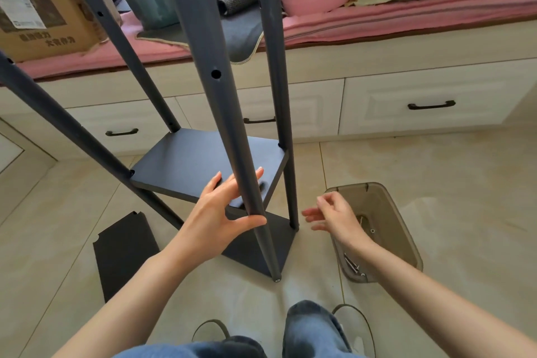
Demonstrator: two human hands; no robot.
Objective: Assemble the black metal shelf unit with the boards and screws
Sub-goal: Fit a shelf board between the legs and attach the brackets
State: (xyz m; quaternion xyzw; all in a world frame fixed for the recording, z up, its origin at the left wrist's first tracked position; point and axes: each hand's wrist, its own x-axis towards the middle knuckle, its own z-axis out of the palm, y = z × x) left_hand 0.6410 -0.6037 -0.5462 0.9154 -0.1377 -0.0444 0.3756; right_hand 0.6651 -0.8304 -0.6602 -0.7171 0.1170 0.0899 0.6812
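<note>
Head view, looking forward and down from above the shelf unit (pixel 232 183).

A single wide-angle camera sits on the person's head and tilts steeply toward the floor, close enough that the nearest post (pixel 223 113) of the shelf unit rises almost to the lens and bends with the wide angle. Just below the shelf unit the frame takes in both forearms and the person's knees at the bottom edge; beyond the shelf unit, at the top, it reaches the drawer fronts (pixel 430 104) and the pink cushion (pixel 377 20). No second view shares the scene.
</note>
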